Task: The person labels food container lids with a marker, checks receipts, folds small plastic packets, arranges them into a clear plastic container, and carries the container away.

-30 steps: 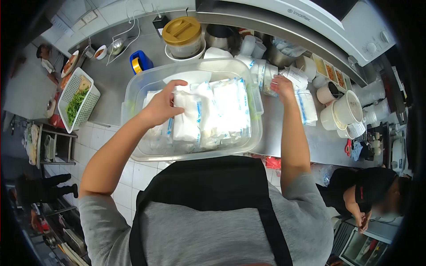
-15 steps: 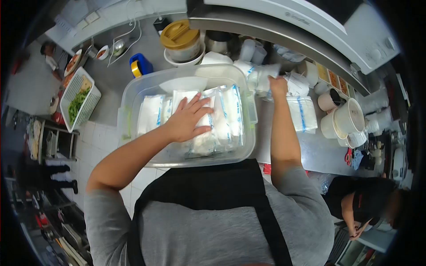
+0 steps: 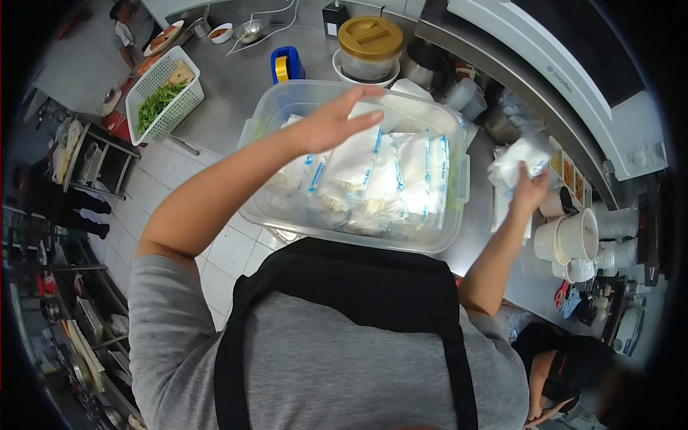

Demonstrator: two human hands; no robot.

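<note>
A clear plastic tub point(image 3: 358, 239) stands on the steel counter, with several white packets with blue print point(image 3: 412, 172) lying in it. My left hand point(image 3: 337, 122) is over the tub's left back part, above the packets, its fingers apart and nothing held. To the right of the tub, my right hand point(image 3: 529, 188) grips a crumpled white plastic packet point(image 3: 517, 161), raised above the counter. Another packet lies partly hidden beneath that hand.
A white basket of greens point(image 3: 168, 97) is at the left. Behind the tub are a gold-lidded container point(image 3: 369, 43) and a blue tape dispenser point(image 3: 287, 64). White buckets point(image 3: 577, 235) stand right. A co-worker point(image 3: 555, 373) is at the lower right.
The view has turned, moving the tub rightward in frame. My left hand has lifted off the packets. My right hand has moved farther right with a white packet in it.
</note>
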